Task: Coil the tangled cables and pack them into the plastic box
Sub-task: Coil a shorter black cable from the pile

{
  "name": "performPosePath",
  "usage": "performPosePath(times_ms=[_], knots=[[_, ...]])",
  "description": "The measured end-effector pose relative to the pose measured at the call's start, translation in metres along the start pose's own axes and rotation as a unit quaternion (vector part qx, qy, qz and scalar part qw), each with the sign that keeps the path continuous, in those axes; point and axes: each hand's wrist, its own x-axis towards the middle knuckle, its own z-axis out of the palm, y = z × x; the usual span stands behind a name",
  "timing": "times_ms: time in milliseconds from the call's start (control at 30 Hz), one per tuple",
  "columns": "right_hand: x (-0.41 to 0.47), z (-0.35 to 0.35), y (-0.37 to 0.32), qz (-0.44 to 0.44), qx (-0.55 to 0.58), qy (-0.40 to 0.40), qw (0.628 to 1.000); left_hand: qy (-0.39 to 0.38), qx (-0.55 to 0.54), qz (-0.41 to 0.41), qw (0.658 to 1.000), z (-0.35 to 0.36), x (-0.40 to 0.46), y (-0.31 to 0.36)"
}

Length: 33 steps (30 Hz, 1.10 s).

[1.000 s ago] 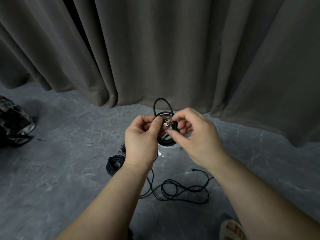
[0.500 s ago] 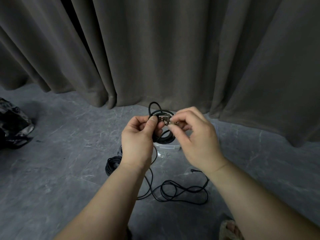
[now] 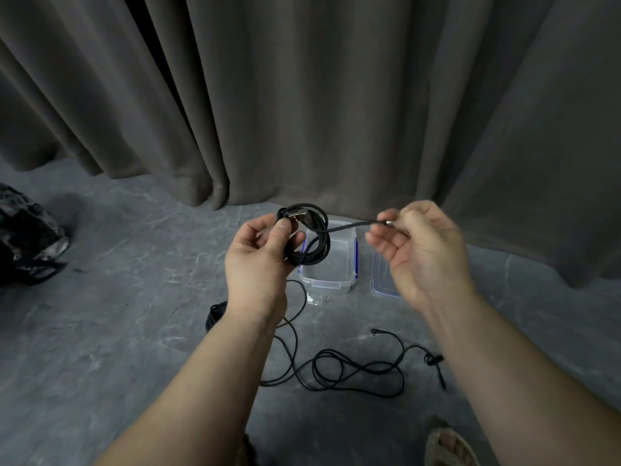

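Note:
My left hand (image 3: 260, 255) grips a coiled black cable (image 3: 311, 243), thumb pressing its USB plug at the top of the coil. My right hand (image 3: 420, 245) pinches the cable's free end (image 3: 356, 225), drawn out taut to the right. Both hands hover above the clear plastic box (image 3: 331, 274), which stands open on the grey floor. A tangled black cable (image 3: 353, 369) lies loose on the floor nearer me. Another black coil (image 3: 215, 316) peeks out behind my left forearm.
The box's lid (image 3: 381, 280) lies flat right of the box. A dark curtain (image 3: 302, 95) hangs right behind the box. A black crumpled bag (image 3: 27, 243) sits at far left. My sandalled foot (image 3: 452, 447) shows at the bottom right.
My right hand has pulled the cable's end out of the coil and away to the right; the hands, close together before, are now apart. The box and lid have come into sight.

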Motion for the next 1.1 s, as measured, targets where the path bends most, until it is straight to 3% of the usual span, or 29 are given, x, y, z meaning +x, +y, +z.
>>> performPosePath(times_ms=[67,167,267,433,500,600,800,900,967,1067,1100], knots=[[0.001,-0.006,0.005,-0.051,-0.217,-0.026,0.974,-0.005,-0.008,-0.007,1.000,0.000,0.000,0.001],[-0.003,-0.004,0.010,-0.133,-0.466,-0.075,0.872,-0.011,-0.023,-0.011,1.000,0.000,-0.002,0.002],[-0.008,0.002,0.012,-0.162,-0.542,-0.129,0.814,-0.014,-0.018,-0.006,1.000,0.001,-0.002,0.001],[-0.012,0.004,0.010,-0.138,-0.628,-0.226,0.731,-0.020,0.020,0.000,1.000,0.001,-0.004,-0.004],[-0.013,0.006,0.007,-0.121,-0.614,-0.248,0.739,-0.020,0.038,0.011,0.999,0.001,-0.004,-0.005],[-0.014,0.005,0.002,-0.077,-0.527,-0.258,0.806,-0.022,0.065,0.029,0.997,0.000,-0.003,-0.006],[-0.007,-0.003,0.002,-0.048,-0.347,-0.211,0.913,-0.031,0.082,0.033,0.996,0.001,-0.005,-0.005],[-0.003,-0.007,0.004,-0.022,-0.283,-0.174,0.943,-0.044,0.083,0.032,0.995,0.002,-0.005,-0.004],[-0.001,-0.011,0.006,-0.071,-0.372,-0.138,0.915,-0.063,0.067,0.010,0.996,0.002,-0.005,-0.004],[0.000,-0.013,0.006,-0.198,-0.580,-0.090,0.785,-0.100,0.061,-0.050,0.992,-0.001,-0.004,-0.003],[0.000,-0.013,0.006,-0.215,-0.606,-0.081,0.762,-0.117,0.065,-0.072,0.988,-0.002,-0.004,-0.002]])
